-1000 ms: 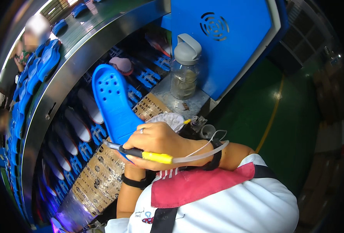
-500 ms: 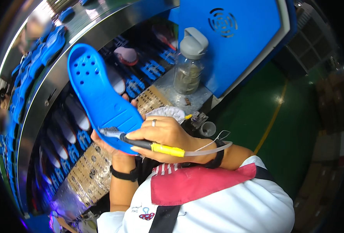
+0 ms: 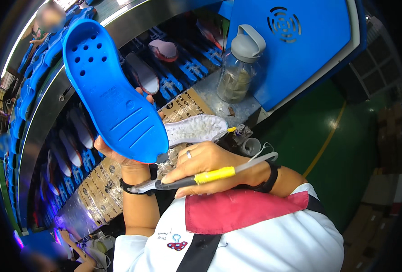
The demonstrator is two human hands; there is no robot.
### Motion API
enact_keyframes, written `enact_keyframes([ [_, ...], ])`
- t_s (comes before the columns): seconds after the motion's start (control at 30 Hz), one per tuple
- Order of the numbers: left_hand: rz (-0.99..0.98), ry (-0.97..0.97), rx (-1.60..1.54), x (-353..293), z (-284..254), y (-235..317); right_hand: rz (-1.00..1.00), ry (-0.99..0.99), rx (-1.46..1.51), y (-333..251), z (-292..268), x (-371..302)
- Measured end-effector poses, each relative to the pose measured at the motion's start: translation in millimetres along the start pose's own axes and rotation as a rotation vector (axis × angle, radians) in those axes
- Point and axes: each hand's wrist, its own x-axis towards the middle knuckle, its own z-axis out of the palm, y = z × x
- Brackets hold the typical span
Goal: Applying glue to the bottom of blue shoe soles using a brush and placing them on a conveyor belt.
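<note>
My left hand [image 3: 108, 152] supports a blue shoe sole [image 3: 119, 106] from beneath, fingers showing at both of its edges. The sole's inner face is turned up, with several round holes at the far end and raised ribs at the near end. Below the near end, my right hand [image 3: 210, 165] grips a brush [image 3: 180, 182] with a black handle, yellow tape and a clear tube running from its rear. The pale bristles are off the sole, in front of my left wrist. Just beyond my right hand lies a white shoe-shaped pad [image 3: 194, 129] with a wet-looking, clumpy surface.
Taped cardboard [image 3: 101, 195] covers the bench ledge. A lidded clear bottle [image 3: 237, 75] stands beside a blue machine panel [image 3: 300, 50]. Shoe parts [image 3: 69, 147] sit in racks behind the sole. More blue soles [image 3: 40, 79] line the far-left conveyor. Other people are at the left edge.
The brush has left the sole's ribbed end and moved toward my body. The sole has risen up and left, uncovering more of the white pad.
</note>
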Motion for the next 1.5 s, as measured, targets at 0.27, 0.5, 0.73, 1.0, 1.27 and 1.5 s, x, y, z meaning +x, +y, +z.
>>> enact_keyframes([
  [0.27,0.003,-0.023,0.078,0.7,0.1,13.8,0.0,-0.048,-0.099,-1.3,-2.1,1.2],
  [0.5,-0.1,0.055,0.129,2.1,13.7,19.7,0.003,0.096,-0.281,-6.5,-12.9,-3.9],
  [0.73,-0.241,0.168,0.506,2.1,16.4,26.1,0.022,-0.212,-0.203,-6.4,-15.8,-10.1],
  [1.0,-0.569,0.325,0.277,2.7,18.3,18.3,-0.056,-0.214,-0.36,-3.7,-12.1,-13.3],
  [1.27,-0.71,0.551,0.436,6.3,33.5,9.8,-0.058,-0.144,-0.411,-2.9,-6.1,-17.1],
  [1.5,-0.799,0.614,0.432,2.0,35.6,16.6,-0.11,-0.094,-0.329,-4.4,-6.3,-24.9],
])
